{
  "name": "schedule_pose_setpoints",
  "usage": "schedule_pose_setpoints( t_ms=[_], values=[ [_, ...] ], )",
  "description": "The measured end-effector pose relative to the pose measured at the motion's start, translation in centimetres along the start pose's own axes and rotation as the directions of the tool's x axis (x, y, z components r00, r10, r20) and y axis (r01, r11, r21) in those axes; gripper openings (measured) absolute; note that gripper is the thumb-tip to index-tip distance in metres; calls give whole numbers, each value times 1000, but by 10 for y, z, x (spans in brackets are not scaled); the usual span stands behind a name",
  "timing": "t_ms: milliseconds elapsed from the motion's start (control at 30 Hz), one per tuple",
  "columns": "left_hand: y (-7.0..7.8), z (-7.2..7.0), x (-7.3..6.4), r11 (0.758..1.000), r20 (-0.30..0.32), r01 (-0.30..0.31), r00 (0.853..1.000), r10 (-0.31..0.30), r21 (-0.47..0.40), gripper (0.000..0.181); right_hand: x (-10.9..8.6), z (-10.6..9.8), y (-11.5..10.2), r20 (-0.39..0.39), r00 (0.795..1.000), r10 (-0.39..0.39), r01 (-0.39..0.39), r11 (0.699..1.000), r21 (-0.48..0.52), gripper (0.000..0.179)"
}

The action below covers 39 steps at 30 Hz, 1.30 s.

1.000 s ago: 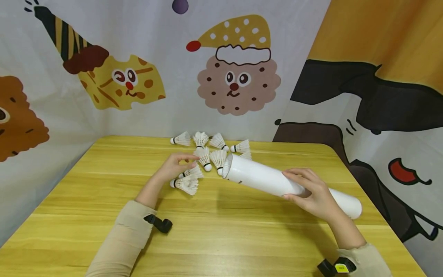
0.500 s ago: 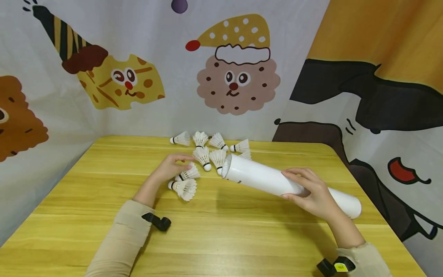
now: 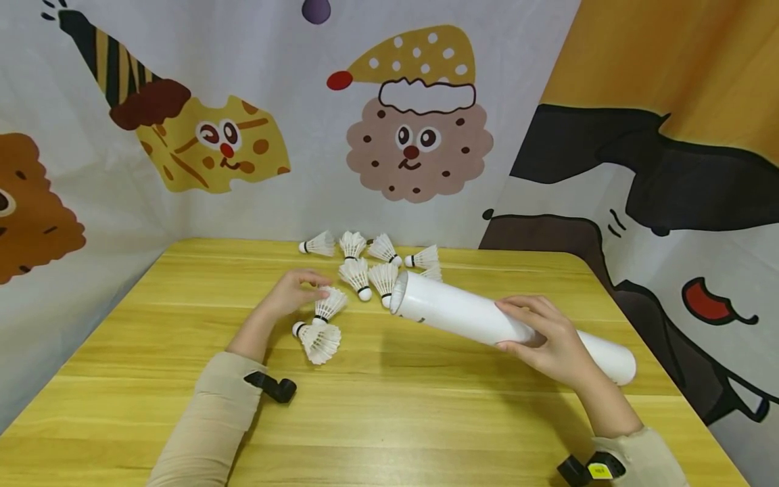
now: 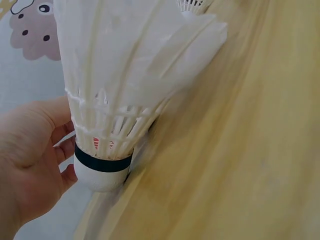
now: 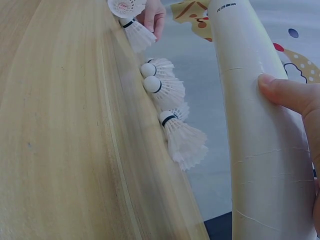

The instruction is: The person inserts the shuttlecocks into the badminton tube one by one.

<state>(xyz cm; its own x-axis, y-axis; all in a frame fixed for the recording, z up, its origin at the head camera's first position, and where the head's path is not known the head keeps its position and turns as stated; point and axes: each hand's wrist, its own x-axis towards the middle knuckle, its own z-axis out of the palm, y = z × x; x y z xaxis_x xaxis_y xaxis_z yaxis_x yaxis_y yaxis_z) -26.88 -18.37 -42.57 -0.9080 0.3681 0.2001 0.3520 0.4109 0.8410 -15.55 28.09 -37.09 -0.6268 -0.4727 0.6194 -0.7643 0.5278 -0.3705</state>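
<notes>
My right hand (image 3: 548, 338) grips a white shuttlecock tube (image 3: 462, 308) around its middle. The tube's round mouth faces left toward a group of shuttlecocks (image 3: 355, 274). My left hand (image 3: 292, 292) is at the left of the group, its fingertips right at the feather rim of one shuttlecock (image 3: 331, 304), with a gap between index finger and thumb. Another shuttlecock (image 3: 318, 343) lies nearer the front, its feathers turned forward, against the first one's cork. In the left wrist view a shuttlecock (image 4: 110, 90) with a dark band hides part of the left fingers.
Several more shuttlecocks lie along the back of the wooden table (image 3: 377, 412), some partly behind the tube's mouth. Behind the table hangs a cartoon-printed curtain (image 3: 255, 216). A black wrist camera (image 3: 274, 387) sits on the left sleeve.
My left hand has drawn back to the left. The shuttlecock at its fingertips has turned, cork toward the front, and the nearer one has swung its feathers forward. Right hand and tube stay put.
</notes>
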Motion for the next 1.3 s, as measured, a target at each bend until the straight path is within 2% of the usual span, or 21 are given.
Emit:
schedule_pose_setpoints(
  t_ms=[167, 333, 400, 600, 733, 867, 1067, 1300],
  values=[
    [3, -1, -1, 999, -23, 46, 999, -45, 7, 19, 0, 1, 1, -7, 1000, -7, 7, 1000, 1, 72],
    [7, -4, -1, 995, -41, 91, 995, -90, 30, 13, 11, -5, -26, -27, 999, -27, 27, 1000, 1, 68],
    [8, -6, -1, 995, -48, 94, 995, -92, 37, 12, 13, -5, -30, -27, 999, -26, 26, 1000, 2, 67],
    [15, -9, -2, 992, -79, 119, 990, -115, 48, 12, -1, 1, -1, -8, 1000, -8, 8, 1000, 7, 71],
    [22, -9, -2, 992, -112, 121, 987, -118, 24, 13, -2, 1, 4, -14, 999, -35, 35, 999, 10, 67],
    [29, -7, -1, 997, -173, 75, 982, -77, -17, 15, -1, 2, 3, -21, 998, -51, 51, 999, 17, 61],
    [48, -1, 0, 997, -278, 12, 960, -32, -75, 16, 0, 2, 2, -22, 998, -53, 54, 998, 12, 61],
    [73, 11, -1, 986, -341, -44, 940, -13, -158, 15, -1, 1, 2, 2, 1000, -15, 15, 1000, 0, 67]
  ],
)
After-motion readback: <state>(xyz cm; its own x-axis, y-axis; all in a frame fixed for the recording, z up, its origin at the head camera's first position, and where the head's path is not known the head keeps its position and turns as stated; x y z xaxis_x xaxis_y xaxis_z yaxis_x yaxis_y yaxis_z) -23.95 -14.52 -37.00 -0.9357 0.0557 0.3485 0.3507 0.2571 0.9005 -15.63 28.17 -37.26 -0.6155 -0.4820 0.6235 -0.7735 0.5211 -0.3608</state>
